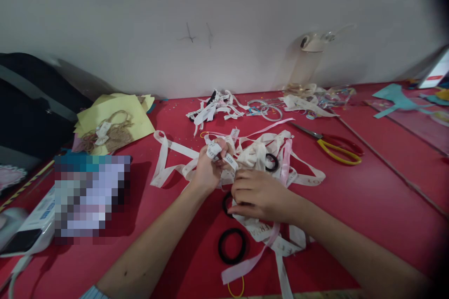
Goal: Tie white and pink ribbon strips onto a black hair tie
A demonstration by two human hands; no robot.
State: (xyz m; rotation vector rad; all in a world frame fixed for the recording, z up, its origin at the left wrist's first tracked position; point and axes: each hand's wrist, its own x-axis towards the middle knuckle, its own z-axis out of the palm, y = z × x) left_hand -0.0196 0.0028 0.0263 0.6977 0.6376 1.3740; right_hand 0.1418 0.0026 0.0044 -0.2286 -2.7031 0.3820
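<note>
My left hand (207, 170) is closed on a white printed ribbon (213, 150), which is folded into a loop between thumb and fingers. Just to its right, my right hand (257, 195) has its fingers curled together over the ribbon heap; what they grip is hidden. A black hair tie (226, 204) shows partly beside its thumb. Below lies another black hair tie (232, 246), and a third black hair tie (271, 162) rests on the pile of white ribbon (257, 152). A pink ribbon (242, 271) runs under my right wrist.
Scissors (336, 147) with red and yellow handles lie to the right. Behind are a bundle of white ribbon bows (217, 106) and a pump bottle (308, 58). Yellow paper (140, 121) with twine (117, 133), a power strip (37, 224) and a dark bag (31, 103) are left on the red table (189, 261).
</note>
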